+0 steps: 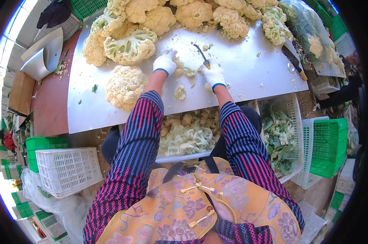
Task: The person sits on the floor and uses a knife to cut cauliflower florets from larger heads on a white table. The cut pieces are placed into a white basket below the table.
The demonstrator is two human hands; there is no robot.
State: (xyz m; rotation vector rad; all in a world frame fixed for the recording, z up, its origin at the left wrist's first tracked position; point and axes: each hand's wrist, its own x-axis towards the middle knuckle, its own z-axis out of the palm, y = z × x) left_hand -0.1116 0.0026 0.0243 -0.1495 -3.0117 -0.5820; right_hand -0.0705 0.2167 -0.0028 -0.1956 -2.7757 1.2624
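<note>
Our orange flowery apron [171,211] is right under the camera, and just past it we've got the table [253,71], a big shiny sheet-topped thing. Along its far side sits a pretty massive heap of cauliflowers [194,14]. Down to our right stands a white crate [299,134] full of green trimmings [279,136], and below the near table edge there's a white tub [184,157] loaded with cut florets [188,140]. One whole pale cauliflower head [125,87] sits near the front edge, over on our left. Our left hand [165,64], white-gloved, has fingers stretched forward beside some cauliflower bits [178,67]; honestly we can't tell if it's gripping any. Our right hand [213,74], gloved too, is curled round the handle of a little knife [201,53], dark curved blade pointing away from us. Smallest of all, one loose floret [180,92] lies on the table between our arms.
</note>
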